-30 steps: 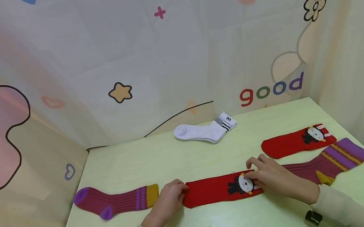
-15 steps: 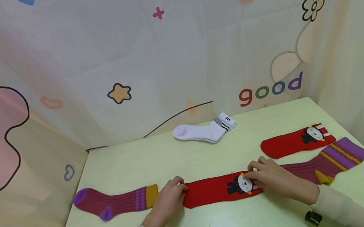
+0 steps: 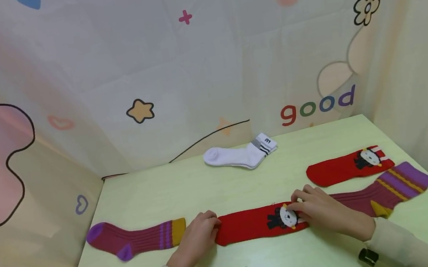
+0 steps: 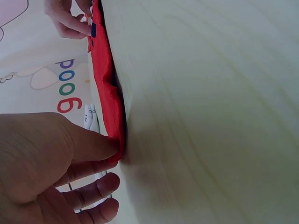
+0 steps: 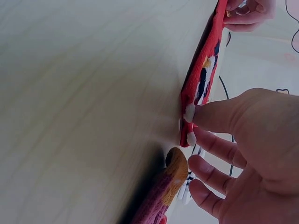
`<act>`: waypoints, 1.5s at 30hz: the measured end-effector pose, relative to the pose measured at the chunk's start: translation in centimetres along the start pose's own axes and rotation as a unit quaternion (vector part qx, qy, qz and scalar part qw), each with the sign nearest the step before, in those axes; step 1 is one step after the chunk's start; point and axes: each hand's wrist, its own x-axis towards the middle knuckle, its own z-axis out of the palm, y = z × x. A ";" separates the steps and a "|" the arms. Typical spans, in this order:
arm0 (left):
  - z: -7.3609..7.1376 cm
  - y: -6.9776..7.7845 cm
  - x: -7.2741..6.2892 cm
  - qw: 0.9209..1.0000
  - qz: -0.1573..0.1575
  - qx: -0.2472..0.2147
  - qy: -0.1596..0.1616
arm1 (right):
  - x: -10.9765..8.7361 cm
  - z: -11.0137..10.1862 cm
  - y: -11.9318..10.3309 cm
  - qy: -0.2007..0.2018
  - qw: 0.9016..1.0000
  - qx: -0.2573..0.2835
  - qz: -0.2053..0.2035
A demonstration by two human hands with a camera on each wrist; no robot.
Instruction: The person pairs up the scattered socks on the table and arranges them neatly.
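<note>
A red sock (image 3: 244,226) with a black-and-white cartoon figure lies flat across the front middle of the table. At its left end my left hand (image 3: 198,237) pinches the toe between thumb and index finger, as the left wrist view shows with the thumb (image 4: 96,143) on the red edge. My right hand (image 3: 325,211) pinches the cuff end near the figure's head. In the right wrist view its thumb (image 5: 217,114) presses on the red fabric (image 5: 187,93), while the other fingers spread loosely. Part of the cuff is hidden under the right hand.
A maroon sock (image 3: 142,238) with purple toe lies left. Another maroon striped sock (image 3: 389,192) lies right, partly behind my right hand. A second red sock (image 3: 344,168) lies above it. White socks (image 3: 238,155) sit near the back edge, before a patterned curtain (image 3: 188,72).
Both hands and the red sock stay in place. Only the head view shifts very slightly.
</note>
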 end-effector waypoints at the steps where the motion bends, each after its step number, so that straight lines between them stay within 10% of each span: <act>1: 0.0 0.0 0.0 1.000 0.001 0.000 0.001 | 0.0 0.0 0.0 -0.001 1.000 -0.001 0.001; 20: -1.4 0.7 1.3 0.998 0.038 0.041 0.003 | 0.4 -1.8 0.9 -0.026 0.999 0.010 -0.018; 45: -1.5 7.1 10.4 1.000 0.027 -0.012 0.006 | -3.1 -7.0 10.7 0.081 0.994 -0.011 0.069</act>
